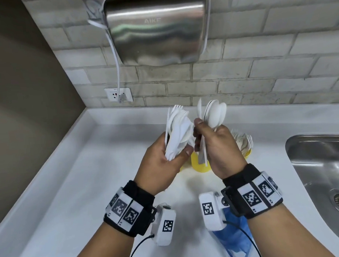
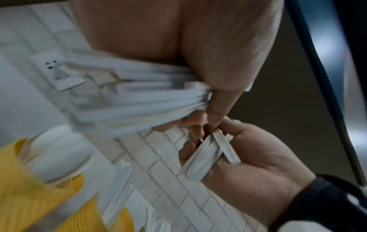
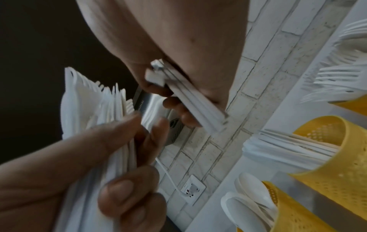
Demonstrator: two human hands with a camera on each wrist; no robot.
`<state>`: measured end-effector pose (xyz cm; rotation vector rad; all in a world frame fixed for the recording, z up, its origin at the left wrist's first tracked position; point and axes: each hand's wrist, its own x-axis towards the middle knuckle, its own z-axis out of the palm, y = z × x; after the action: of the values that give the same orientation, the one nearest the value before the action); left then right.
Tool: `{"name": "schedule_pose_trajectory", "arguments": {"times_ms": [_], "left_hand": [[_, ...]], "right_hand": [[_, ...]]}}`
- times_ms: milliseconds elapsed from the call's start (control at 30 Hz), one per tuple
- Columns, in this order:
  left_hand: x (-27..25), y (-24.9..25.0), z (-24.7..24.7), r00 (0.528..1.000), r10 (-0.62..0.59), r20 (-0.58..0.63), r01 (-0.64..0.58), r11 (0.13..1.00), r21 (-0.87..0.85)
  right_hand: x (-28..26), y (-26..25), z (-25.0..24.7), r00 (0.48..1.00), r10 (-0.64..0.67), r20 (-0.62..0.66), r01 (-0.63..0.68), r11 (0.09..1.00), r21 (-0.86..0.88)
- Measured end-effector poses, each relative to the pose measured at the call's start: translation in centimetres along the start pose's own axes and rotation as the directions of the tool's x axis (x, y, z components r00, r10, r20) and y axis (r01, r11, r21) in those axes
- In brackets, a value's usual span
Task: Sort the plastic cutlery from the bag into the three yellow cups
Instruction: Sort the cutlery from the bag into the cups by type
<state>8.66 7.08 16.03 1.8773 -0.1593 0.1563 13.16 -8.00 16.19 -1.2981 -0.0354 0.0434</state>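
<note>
Two bundles of white plastic cutlery are held above the tabletop (image 1: 72, 174), one in each hand. The left hand (image 1: 163, 164) wraps its fingers (image 3: 127, 199) and thumb round the handles of a mixed bundle (image 1: 177, 127) of forks and knives. The right hand (image 1: 219, 151) grips a stack of spoons (image 1: 215, 113) by the handles, its fingers (image 2: 193, 130) curled round them. Both bundles stand roughly upright, long axes near vertical, heads up and handle ends pointing down past the palms.

Directly below and just behind the hands stand the yellow cups (image 1: 201, 162). From the right wrist view, one cup holds spoons (image 3: 256, 204), the middle cup holds straight handled pieces, probably knives (image 3: 288, 146), and the far cup at the right holds forks (image 3: 337, 75). The spoon cup lies towards the left of the row, so the right hand would likely have to drop its stack handle-first there, crossing in front of the left hand, which is very close to it.

Room is tight: the cups stand close together and already filled. A sink (image 1: 325, 158) opens to the right, and the blue bag (image 1: 234, 235) lies near the front edge.
</note>
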Motion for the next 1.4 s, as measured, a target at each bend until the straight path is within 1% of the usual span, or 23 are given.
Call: {"name": "schedule_pose_trajectory", "arguments": {"times_ms": [67,133,200,267,300,367,433,500,567,667,733,800,867,933,1000,1067,1133,1200,1267,1333,1400], "left_hand": [[-0.1,-0.2,0.0,0.998,-0.063,-0.016,0.061,0.995,-0.078],[-0.2,-0.7,0.2,0.988,-0.157,0.003,0.154,0.966,-0.209],[-0.5,-1.4,0.6,0.959,-0.279,0.055,0.279,0.885,-0.372],[-0.9,-1.9,1.0,0.913,-0.386,0.134,0.4,0.776,-0.487],[-1.1,-2.0,1.2,0.89,-0.422,0.172,0.444,0.72,-0.534],[-1.1,-2.2,1.4,0.858,-0.457,0.232,0.491,0.602,-0.63],[-0.9,-2.3,1.5,0.841,-0.465,0.276,0.508,0.505,-0.698],[-0.8,-2.1,1.5,0.835,-0.461,0.299,0.516,0.471,-0.715],[-0.8,-2.1,1.5,0.834,-0.46,0.305,0.521,0.474,-0.71],[-0.8,-2.3,1.4,0.833,-0.479,0.278,0.514,0.483,-0.709],[-0.7,-2.6,0.9,0.839,-0.489,0.239,0.487,0.478,-0.731],[-0.5,-2.9,0.4,0.849,-0.497,0.182,0.449,0.494,-0.744],[-0.5,-3.1,-0.2,0.86,-0.49,0.141,0.423,0.532,-0.733],[-0.5,-3.3,-0.8,0.878,-0.469,0.099,0.392,0.584,-0.711],[-0.7,-3.5,-1.4,0.889,-0.456,0.045,0.364,0.642,-0.675],[-0.8,-3.6,-1.9,0.888,-0.458,-0.041,0.338,0.711,-0.617],[-1.1,-4.1,-2.0,0.889,-0.44,-0.129,0.309,0.782,-0.541],[-1.2,-4.4,-2.0,0.891,-0.415,-0.183,0.282,0.824,-0.492],[-1.3,-4.9,-2.0,0.897,-0.398,-0.191,0.277,0.844,-0.46],[-1.3,-5.0,-2.2,0.902,-0.387,-0.193,0.27,0.852,-0.448],[-1.4,-4.9,-2.3,0.904,-0.376,-0.202,0.266,0.866,-0.423]], "right_hand": [[0.2,0.1,-0.1,0.999,-0.019,-0.03,0.02,0.999,0.037],[0.2,0.1,-0.1,0.997,-0.064,-0.038,0.067,0.995,0.077],[0.0,-0.2,0.0,0.989,-0.144,-0.015,0.145,0.979,0.142],[-0.1,-0.3,0.1,0.975,-0.22,0.012,0.214,0.96,0.18],[-0.2,-0.2,0.3,0.972,-0.236,0.021,0.228,0.956,0.187],[-0.3,0.1,0.5,0.973,-0.227,0.039,0.214,0.954,0.208],[-0.6,0.7,0.5,0.981,-0.182,0.069,0.162,0.961,0.226],[-0.9,1.7,0.5,0.987,-0.138,0.081,0.122,0.977,0.176],[-1.2,2.4,0.4,0.992,-0.115,0.059,0.113,0.993,0.045],[-1.3,2.9,-0.1,0.984,-0.176,0.0,0.174,0.972,-0.16],[-1.0,2.9,-0.9,0.981,-0.192,-0.021,0.181,0.953,-0.244],[-0.9,2.6,-1.6,0.99,-0.139,0.032,0.143,0.954,-0.263],[-0.7,2.3,-2.0,0.994,-0.09,0.06,0.102,0.966,-0.236],[0.0,2.5,-2.3,0.995,-0.098,-0.001,0.096,0.972,-0.216],[0.9,2.7,-2.7,0.991,-0.109,-0.07,0.087,0.96,-0.266],[1.7,2.8,-2.8,0.988,-0.111,-0.104,0.073,0.945,-0.319],[2.5,2.8,-2.6,0.984,-0.134,-0.12,0.087,0.938,-0.334],[3.4,3.1,-1.9,0.977,-0.168,-0.131,0.106,0.916,-0.386],[4.2,3.8,-1.2,0.972,-0.189,-0.14,0.104,0.88,-0.464],[4.9,4.5,-0.4,0.972,-0.182,-0.151,0.077,0.846,-0.528],[5.3,5.0,0.3,0.971,-0.201,-0.128,0.09,0.807,-0.584]]}}
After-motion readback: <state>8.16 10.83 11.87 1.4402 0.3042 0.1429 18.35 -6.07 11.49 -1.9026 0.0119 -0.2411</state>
